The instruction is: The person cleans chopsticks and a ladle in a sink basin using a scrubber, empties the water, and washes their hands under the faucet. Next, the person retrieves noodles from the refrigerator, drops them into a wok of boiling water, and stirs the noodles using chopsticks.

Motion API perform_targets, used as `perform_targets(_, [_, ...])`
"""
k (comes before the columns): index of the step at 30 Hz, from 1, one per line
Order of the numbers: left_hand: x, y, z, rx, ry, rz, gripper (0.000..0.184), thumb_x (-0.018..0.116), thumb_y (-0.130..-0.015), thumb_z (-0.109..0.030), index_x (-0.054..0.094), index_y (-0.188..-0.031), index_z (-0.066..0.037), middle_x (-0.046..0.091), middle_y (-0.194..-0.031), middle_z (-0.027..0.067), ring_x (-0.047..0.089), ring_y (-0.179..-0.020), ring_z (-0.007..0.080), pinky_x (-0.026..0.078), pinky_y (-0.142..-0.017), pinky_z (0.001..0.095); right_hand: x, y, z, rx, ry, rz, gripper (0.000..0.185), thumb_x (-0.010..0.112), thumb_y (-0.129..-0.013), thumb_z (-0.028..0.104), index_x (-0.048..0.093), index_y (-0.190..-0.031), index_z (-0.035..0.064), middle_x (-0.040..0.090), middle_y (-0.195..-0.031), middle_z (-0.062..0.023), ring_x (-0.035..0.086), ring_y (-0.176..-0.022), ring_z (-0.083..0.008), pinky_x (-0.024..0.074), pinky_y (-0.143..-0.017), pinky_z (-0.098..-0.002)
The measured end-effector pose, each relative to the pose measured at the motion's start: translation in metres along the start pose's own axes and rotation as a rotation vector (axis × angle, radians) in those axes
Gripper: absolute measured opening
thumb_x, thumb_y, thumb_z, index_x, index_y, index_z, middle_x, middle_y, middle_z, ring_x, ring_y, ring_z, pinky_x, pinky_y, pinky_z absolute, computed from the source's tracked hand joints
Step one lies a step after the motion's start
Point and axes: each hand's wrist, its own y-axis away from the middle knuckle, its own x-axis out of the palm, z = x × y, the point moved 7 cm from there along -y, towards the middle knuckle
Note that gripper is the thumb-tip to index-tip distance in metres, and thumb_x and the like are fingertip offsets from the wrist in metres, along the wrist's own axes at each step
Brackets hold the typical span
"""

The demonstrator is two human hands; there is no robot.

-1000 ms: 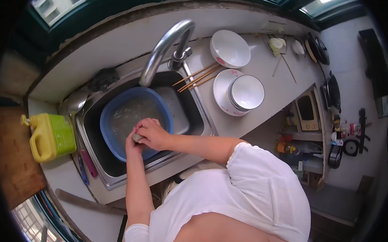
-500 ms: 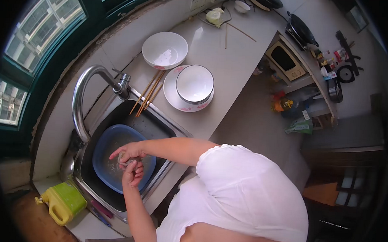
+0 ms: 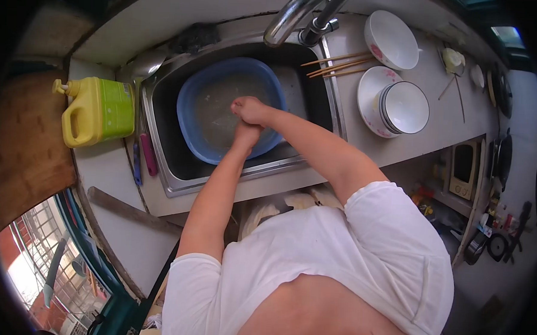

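A blue basin with cloudy water sits in the dark metal-rimmed sink. Over the basin, my right hand is closed, its fingers curled inward. My left hand is just below it, touching it at the wrist or palm, its fingers mostly hidden behind the right hand. Whatever lies between the hands cannot be made out. The curved faucet rises behind the sink.
Right of the sink are chopsticks, a large white bowl, and stacked bowls on a plate. A yellow-green jug, a ladle and a pink-handled tool are at the left.
The camera view has swung back toward the left side of the counter. My hands, spread around a small greyish item before, are now pressed closer together, and that item is no longer visible.
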Motion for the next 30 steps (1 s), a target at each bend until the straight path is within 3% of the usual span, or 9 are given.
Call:
perform_targets(2, [-0.002,-0.004,0.001,0.219,-0.058,-0.110,0.027,0.064,-0.067,-0.014,0.061,-0.091,-0.002,0.060,-0.072,0.0116,0.060,-0.070,0.0244,0.045,-0.061,0.0346,-0.002,0.002,0.000,-0.007,0.138,-0.101,0.026,0.044,-0.085,0.022,0.058,-0.090,0.0008,0.059,-0.098,-0.0181,0.055,-0.093,-0.0354,0.0436,-0.080,-0.0415])
perform_targets(5, [-0.009,0.003,-0.022,0.293,-0.359,0.161,0.047,0.068,-0.065,-0.016,0.054,-0.107,0.001,0.059,-0.099,0.0209,0.058,-0.094,0.0291,0.044,-0.078,0.0353,-0.027,0.019,0.009,0.055,0.149,-0.236,0.026,0.044,-0.085,0.022,0.058,-0.086,0.0003,0.058,-0.099,-0.0215,0.054,-0.095,-0.0377,0.0432,-0.081,-0.0434])
perform_targets(7, [-0.070,0.032,-0.046,0.344,-0.852,-0.351,0.069,0.073,-0.063,-0.022,0.041,-0.119,0.003,0.043,-0.123,0.0249,0.045,-0.113,0.0318,0.038,-0.091,0.0359,-0.062,0.041,-0.001,0.070,0.212,-0.423,0.025,0.045,-0.084,0.021,0.058,-0.084,0.0000,0.058,-0.098,-0.0225,0.054,-0.094,-0.0372,0.0436,-0.081,-0.0433])
perform_targets(9, [-0.128,0.032,-0.021,0.101,-0.984,-0.621,0.084,0.074,-0.064,-0.026,0.027,-0.127,0.004,0.030,-0.133,0.0254,0.034,-0.122,0.0334,0.031,-0.098,0.0364,-0.097,0.061,-0.027,0.114,0.366,-0.649,0.023,0.049,-0.082,0.020,0.057,-0.083,-0.0007,0.058,-0.098,-0.0224,0.055,-0.093,-0.0365,0.0440,-0.081,-0.0426])
perform_targets(11, [-0.171,-0.007,0.068,-0.154,-0.602,-0.460,0.067,0.071,-0.067,-0.024,0.039,-0.118,0.005,0.044,-0.122,0.0245,0.044,-0.114,0.0330,0.037,-0.093,0.0363,-0.100,0.066,-0.059,0.234,0.398,-0.582,0.023,0.053,-0.079,0.020,0.057,-0.087,-0.0018,0.058,-0.098,-0.0219,0.056,-0.094,-0.0358,0.0444,-0.081,-0.0414])
perform_targets(14, [-0.186,-0.013,0.079,-0.241,-0.603,-0.376,0.047,0.069,-0.070,-0.022,0.050,-0.106,0.003,0.055,-0.107,0.0221,0.054,-0.101,0.0332,0.043,-0.085,0.0370,-0.080,0.053,-0.092,0.340,0.295,-0.277,0.030,0.057,-0.076,0.021,0.057,-0.095,-0.0031,0.058,-0.100,-0.0217,0.056,-0.095,-0.0349,0.0451,-0.081,-0.0399])
perform_targets(19, [-0.179,0.057,-0.033,0.160,-0.593,-0.523,0.023,0.055,-0.069,-0.010,0.054,-0.089,0.002,0.061,-0.086,0.0202,0.058,-0.083,0.0363,0.044,-0.074,0.0401,-0.060,0.051,-0.124,0.344,0.202,-0.210,0.029,0.062,-0.075,0.017,0.059,-0.095,-0.0036,0.062,-0.083,-0.0187,0.062,-0.074,-0.0258,0.0487,-0.067,-0.0352])
perform_targets(26, [-0.185,0.104,-0.130,0.157,-0.643,-0.510,0.024,0.051,-0.068,-0.017,0.055,-0.081,0.002,0.059,-0.079,0.0209,0.057,-0.077,0.0356,0.043,-0.070,0.0386,-0.031,0.065,-0.094,0.395,0.055,0.098,0.032,0.066,-0.072,0.017,0.061,-0.096,-0.0041,0.063,-0.090,-0.0148,0.060,-0.077,-0.0231,0.0466,-0.069,-0.0323])
perform_targets(30, [-0.184,0.118,-0.180,0.243,-0.574,-0.490,0.024,0.052,-0.067,-0.020,0.043,-0.066,0.002,0.049,-0.061,0.0169,0.045,-0.055,0.0274,0.039,-0.056,0.0346,-0.024,0.073,-0.073,0.305,0.028,0.164,0.034,0.065,-0.074,0.018,0.060,-0.099,-0.0033,0.062,-0.094,-0.0142,0.058,-0.084,-0.0215,0.0448,-0.074,-0.0316])
